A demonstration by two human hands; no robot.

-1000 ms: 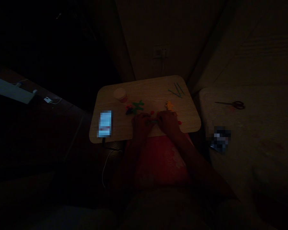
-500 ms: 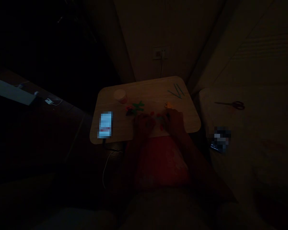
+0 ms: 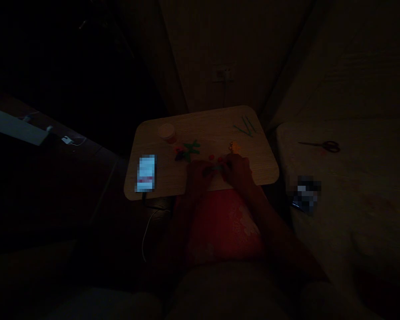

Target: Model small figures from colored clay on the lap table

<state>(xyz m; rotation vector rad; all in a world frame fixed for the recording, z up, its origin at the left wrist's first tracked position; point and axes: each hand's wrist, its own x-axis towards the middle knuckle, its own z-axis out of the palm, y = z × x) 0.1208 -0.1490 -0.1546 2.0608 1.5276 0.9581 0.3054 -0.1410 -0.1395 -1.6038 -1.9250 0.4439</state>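
Note:
In dim light, my left hand (image 3: 200, 174) and my right hand (image 3: 237, 170) meet near the front edge of the small wooden table (image 3: 206, 122). Between their closed fingertips is a small pale-green strip (image 3: 217, 167). Just beyond it lie small red pieces (image 3: 211, 157). A yellow-orange cluster (image 3: 234, 147) sits past my right hand. Green leaf-like pieces (image 3: 192, 148) lie beyond my left hand, next to a dark piece (image 3: 179, 155) and some pinkish-red bits. The darkness hides fine detail of the fingers.
A lidded tub (image 3: 167, 132) stands at the back left. Thin green sticks (image 3: 248, 126) lie at the back right. A lit phone (image 3: 145, 173) with a cable is at the left edge. Scissors (image 3: 329, 146) and a dark packet (image 3: 306, 194) rest on the pale surface to the right.
My hands have come closer together, and the left fingers now reach the green strip. The right hand has shifted slightly left and covers a red piece.

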